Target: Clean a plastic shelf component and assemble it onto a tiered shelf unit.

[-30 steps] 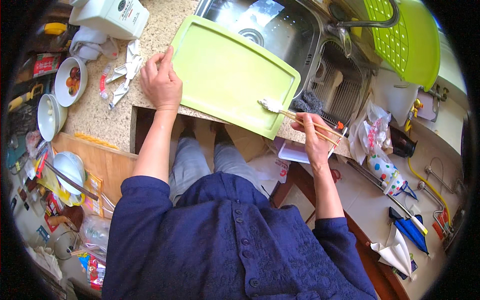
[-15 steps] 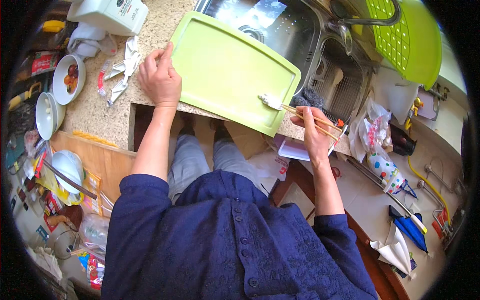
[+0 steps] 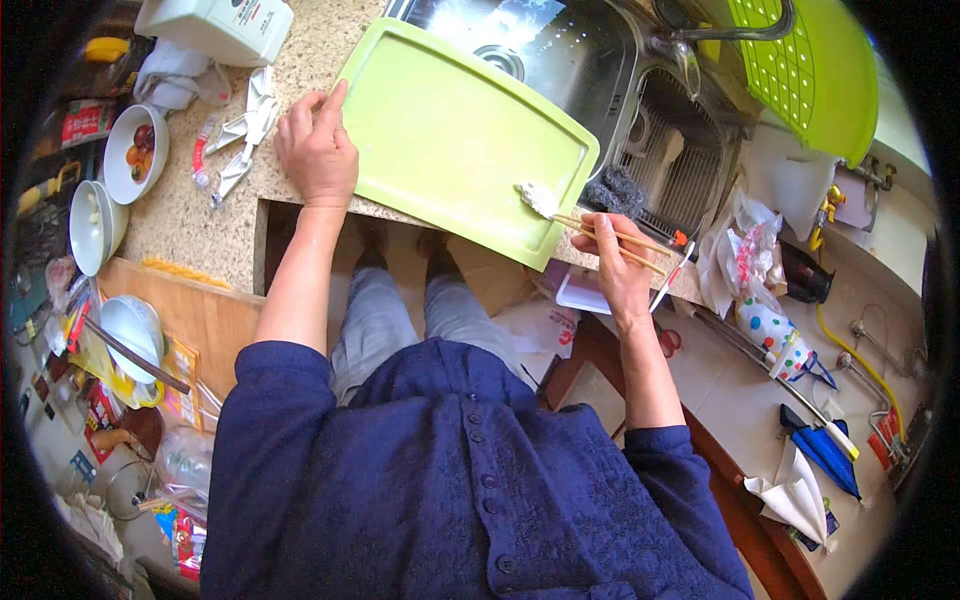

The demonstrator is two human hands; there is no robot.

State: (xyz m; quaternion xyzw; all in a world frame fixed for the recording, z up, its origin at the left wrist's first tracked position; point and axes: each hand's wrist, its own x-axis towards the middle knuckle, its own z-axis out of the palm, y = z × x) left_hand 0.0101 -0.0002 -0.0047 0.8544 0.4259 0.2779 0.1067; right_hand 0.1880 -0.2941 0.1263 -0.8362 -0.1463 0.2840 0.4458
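Observation:
A light green rectangular tray [image 3: 465,130] with a raised rim lies across the counter edge and the near side of the sink. My left hand [image 3: 318,145] is on its left edge, fingers bent and one fingertip at the rim. In my right hand [image 3: 618,260] is a pair of wooden chopsticks [image 3: 572,220], their tips pointing left over the tray's right end. A white wad [image 3: 538,199], perhaps cloth or paper, is at the tips, against the tray's surface. A thin white stick with a red part [image 3: 672,278] shows beside the same hand.
Beyond the tray is a steel sink [image 3: 590,60] with a dark scrubber [image 3: 615,192]. White plastic brackets [image 3: 240,135], a white jug [image 3: 225,25] and a bowl of small fruit [image 3: 128,165] stand left. A faucet [image 3: 740,32] and crumpled plastic bag [image 3: 745,250] are right.
The white wad has turned slightly at the chopstick tips, and more of it shows. My right hand has shifted a little left; my left hand stays at the tray's edge.

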